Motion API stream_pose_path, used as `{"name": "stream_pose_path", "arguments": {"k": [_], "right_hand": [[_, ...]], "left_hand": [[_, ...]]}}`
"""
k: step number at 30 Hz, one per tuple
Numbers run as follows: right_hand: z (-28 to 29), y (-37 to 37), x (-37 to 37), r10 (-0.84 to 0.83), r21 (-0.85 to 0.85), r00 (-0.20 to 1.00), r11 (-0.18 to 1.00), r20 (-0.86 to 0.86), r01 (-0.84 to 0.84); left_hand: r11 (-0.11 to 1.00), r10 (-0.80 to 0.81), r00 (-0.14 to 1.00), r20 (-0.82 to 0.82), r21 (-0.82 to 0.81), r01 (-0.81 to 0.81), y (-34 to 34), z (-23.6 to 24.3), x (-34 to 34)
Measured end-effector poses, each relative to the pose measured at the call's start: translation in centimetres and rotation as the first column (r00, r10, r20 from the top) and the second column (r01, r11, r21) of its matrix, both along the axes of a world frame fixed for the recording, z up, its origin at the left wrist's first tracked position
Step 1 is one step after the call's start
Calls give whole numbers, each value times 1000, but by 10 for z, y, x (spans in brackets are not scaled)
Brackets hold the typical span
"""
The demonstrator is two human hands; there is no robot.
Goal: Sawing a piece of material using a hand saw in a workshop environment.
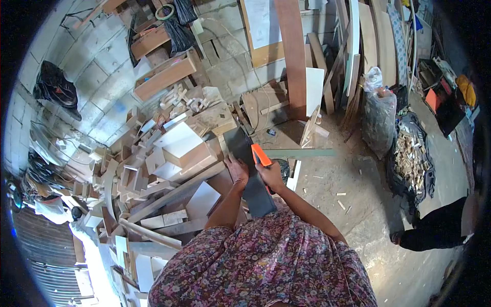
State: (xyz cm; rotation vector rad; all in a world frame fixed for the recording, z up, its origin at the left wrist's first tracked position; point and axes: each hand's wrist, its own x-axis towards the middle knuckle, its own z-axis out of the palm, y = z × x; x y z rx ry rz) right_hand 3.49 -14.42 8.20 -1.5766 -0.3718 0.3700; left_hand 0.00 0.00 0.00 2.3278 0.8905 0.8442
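Observation:
A long dark board point(259, 197) lies in front of me and reaches back to my dress. My left hand point(237, 170) rests along the left edge of that board, fingers stretched forward. My right hand point(271, 174) is closed around an orange hand tool point(260, 155) with a dark part, held at the board's right side. The exact kind of this tool cannot be made out, as my fingers cover much of it. Next to my left hand, a pale wooden strip point(222, 145) meets the board.
Wooden offcuts and white-faced pieces point(178, 138) pile up on the left. Planks point(292, 61) lean on the back wall. A filled clear sack point(379, 120) and a black bag of wood scraps point(410, 156) stand right. Another person's dark-clothed leg point(434, 227) shows at far right.

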Motion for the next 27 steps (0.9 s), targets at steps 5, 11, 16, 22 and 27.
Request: {"name": "stream_pose_path", "arguments": {"k": [5,11,16,22,27], "right_hand": [[-18,-19,5,33,108,972,994,-232,-7],[-8,-61,10,65,229,924,973,-378,25],[-10,-89,6,130,331,726,933,-675,140],[-31,-105,6,213,404,546,878,-810,257],[-23,-101,9,336,529,515,798,-788,289]], "left_hand": [[956,213,966,-147,-174,-238,-28,15,-2],[859,128,985,-116,-484,-168,-49,4,-10],[880,-138,963,-233,-475,11,-44,-18,-31],[951,-95,970,-224,-308,22,-70,37,-38],[987,-78,975,-207,-151,47,-70,79,-26]]}}
